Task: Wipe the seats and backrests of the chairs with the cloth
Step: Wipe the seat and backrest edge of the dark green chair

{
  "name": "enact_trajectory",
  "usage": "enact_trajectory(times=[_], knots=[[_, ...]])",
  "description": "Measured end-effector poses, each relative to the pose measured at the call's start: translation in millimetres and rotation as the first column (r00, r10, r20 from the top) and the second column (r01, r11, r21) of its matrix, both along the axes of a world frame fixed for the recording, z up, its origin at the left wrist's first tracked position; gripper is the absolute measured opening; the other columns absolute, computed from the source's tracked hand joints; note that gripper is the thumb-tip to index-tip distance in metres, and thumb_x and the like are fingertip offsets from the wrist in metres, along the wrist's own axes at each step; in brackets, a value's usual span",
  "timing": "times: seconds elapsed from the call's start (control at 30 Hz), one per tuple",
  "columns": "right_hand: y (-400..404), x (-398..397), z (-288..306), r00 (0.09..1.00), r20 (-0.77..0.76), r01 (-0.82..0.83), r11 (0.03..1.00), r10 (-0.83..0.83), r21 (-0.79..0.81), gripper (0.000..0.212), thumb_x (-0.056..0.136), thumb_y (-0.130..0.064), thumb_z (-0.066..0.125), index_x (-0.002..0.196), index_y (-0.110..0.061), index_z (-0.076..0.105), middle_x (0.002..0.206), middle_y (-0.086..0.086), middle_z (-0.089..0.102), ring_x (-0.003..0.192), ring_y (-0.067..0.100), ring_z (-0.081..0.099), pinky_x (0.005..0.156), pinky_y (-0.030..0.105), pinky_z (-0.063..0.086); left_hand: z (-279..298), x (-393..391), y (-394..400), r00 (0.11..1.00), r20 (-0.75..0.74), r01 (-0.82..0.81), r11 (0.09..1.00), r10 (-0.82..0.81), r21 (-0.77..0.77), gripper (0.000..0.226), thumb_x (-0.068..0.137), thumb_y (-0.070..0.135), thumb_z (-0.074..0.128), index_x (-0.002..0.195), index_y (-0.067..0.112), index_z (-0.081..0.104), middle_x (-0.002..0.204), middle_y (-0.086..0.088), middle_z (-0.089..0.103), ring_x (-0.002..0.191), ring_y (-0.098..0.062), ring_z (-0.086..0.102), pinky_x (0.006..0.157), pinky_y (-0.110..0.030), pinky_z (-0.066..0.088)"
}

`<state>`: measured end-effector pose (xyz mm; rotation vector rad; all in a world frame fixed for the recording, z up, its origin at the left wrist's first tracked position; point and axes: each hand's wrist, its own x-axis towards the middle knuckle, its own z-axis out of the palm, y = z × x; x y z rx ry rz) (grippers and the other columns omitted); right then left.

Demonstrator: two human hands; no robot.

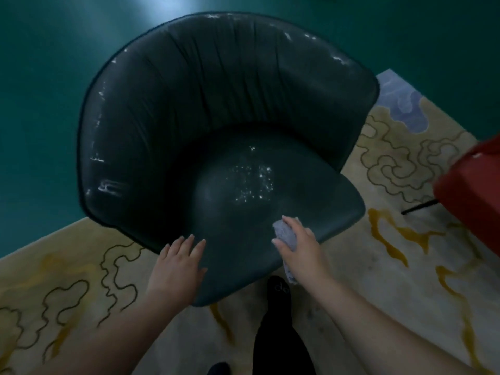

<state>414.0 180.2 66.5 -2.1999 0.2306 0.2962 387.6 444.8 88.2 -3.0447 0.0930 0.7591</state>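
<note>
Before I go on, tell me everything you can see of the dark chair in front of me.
The dark chair is a tub-shaped seat in smooth, leather-like dark green, its curved, wrinkled backrest wrapping round a rounded seat. Whitish scuffs mark the backrest's rim and sides; pale specks dot the seat's middle. It stands partly on a patterned rug. The left hand rests flat on the seat's front edge; the right hand holds a grey cloth on the seat.

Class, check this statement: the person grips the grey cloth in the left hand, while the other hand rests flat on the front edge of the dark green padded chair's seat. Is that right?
Not quite. The head view shows the crumpled grey cloth in the grip of the right hand. It is the left hand that rests flat, fingers straight, on the front edge of the dark green padded chair's seat. The rest stands.
</note>
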Motion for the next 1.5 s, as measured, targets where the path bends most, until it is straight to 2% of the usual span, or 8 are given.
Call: enact_trajectory(times=[0.27, 0.67, 0.77, 0.9, 1.1, 1.27, 1.4, 1.5], knots=[[-14, 88, -44, 0.993, -0.036, -0.11, 0.993, 0.112, 0.04, 0.053, 0.088, -0.04, 0.063, 0.136, -0.044, 0.04, 0.119, -0.013, 0.037, 0.1, -0.005, 0.04, 0.077, 0.0, 0.028, -42, 77, -21, 0.983, -0.014, -0.181, 0.981, 0.181, -0.075, 0.065, 0.1, 0.05, 0.035, 0.156, 0.029, 0.008, 0.164, -0.001, 0.01, 0.15, -0.022, 0.008, 0.121, -0.038, 0.011], [60, 160, -160, 0.971, 0.11, -0.218, 0.975, 0.212, 0.047, 0.066, 0.081, -0.044, 0.068, 0.136, -0.052, 0.032, 0.114, -0.032, 0.038, 0.108, -0.007, 0.038, 0.085, 0.002, 0.029, -167, 142, 1, 0.954, 0.041, -0.278, 0.927, 0.298, -0.251, 0.066, 0.095, 0.042, 0.052, 0.153, 0.022, 0.028, 0.162, -0.003, 0.019, 0.147, -0.022, 0.018, 0.12, -0.032, 0.014], [88, 161, -188, 0.874, 0.196, -0.426, 0.895, 0.445, -0.135, 0.064, 0.082, -0.049, 0.06, 0.14, -0.041, 0.034, 0.111, -0.014, 0.049, 0.105, 0.011, 0.04, 0.089, 0.015, 0.036, -196, 141, 7, 0.956, 0.06, -0.262, 0.93, 0.286, -0.259, 0.066, 0.095, 0.043, 0.053, 0.153, 0.022, 0.028, 0.162, -0.003, 0.017, 0.148, -0.022, 0.016, 0.119, -0.033, 0.013], [93, 158, -214, 0.733, 0.253, -0.511, 0.757, 0.631, -0.406, 0.066, 0.073, -0.035, 0.08, 0.133, -0.023, 0.055, 0.086, 0.005, 0.055, 0.076, 0.023, 0.052, 0.06, 0.038, 0.052, -214, 133, 6, 0.954, 0.056, -0.27, 0.927, 0.294, -0.259, 0.069, 0.091, 0.041, 0.06, 0.151, 0.02, 0.033, 0.162, -0.006, 0.018, 0.145, -0.026, 0.022, 0.118, -0.039, 0.021], [77, 175, -221, 0.871, 0.283, -0.262, 0.866, 0.403, -0.427, 0.057, 0.077, -0.023, 0.078, 0.13, -0.019, 0.058, 0.087, 0.008, 0.052, 0.077, 0.025, 0.047, 0.062, 0.041, 0.05, -214, 136, 4, 0.948, 0.093, -0.268, 0.923, 0.303, -0.277, 0.072, 0.089, 0.048, 0.057, 0.151, 0.022, 0.032, 0.163, -0.006, 0.015, 0.145, -0.027, 0.021, 0.116, -0.043, 0.024], [72, 186, -217, 0.744, 0.286, -0.423, 0.757, 0.604, -0.498, 0.058, 0.075, -0.016, 0.08, 0.129, -0.021, 0.059, 0.084, 0.011, 0.053, 0.071, 0.028, 0.051, 0.056, 0.04, 0.05, -213, 147, 0, 0.949, 0.089, -0.265, 0.916, 0.304, -0.301, 0.075, 0.089, 0.055, 0.052, 0.153, 0.028, 0.026, 0.164, -0.002, 0.005, 0.148, -0.024, 0.011, 0.118, -0.042, 0.021], [41, 213, -215, 0.925, 0.275, -0.119, 0.887, 0.262, -0.446, 0.051, 0.082, -0.007, 0.072, 0.131, -0.012, 0.058, 0.088, 0.019, 0.053, 0.077, 0.033, 0.051, 0.064, 0.044, 0.052, -213, 157, -5, 0.958, 0.097, -0.236, 0.932, 0.271, -0.274, 0.079, 0.086, 0.06, 0.053, 0.153, 0.03, 0.024, 0.164, -0.003, 0.003, 0.147, -0.024, 0.01, 0.118, -0.041, 0.018], [72, 187, -215, 0.872, 0.251, -0.295, 0.86, 0.421, -0.418, 0.055, 0.077, -0.013, 0.077, 0.129, -0.012, 0.059, 0.087, 0.014, 0.055, 0.077, 0.029, 0.055, 0.063, 0.037, 0.051, -215, 165, -14, 0.954, 0.096, -0.253, 0.934, 0.284, -0.251, 0.084, 0.086, 0.067, 0.048, 0.154, 0.034, 0.014, 0.164, 0.0, -0.006, 0.146, -0.023, 0.002, 0.118, -0.041, 0.015]])
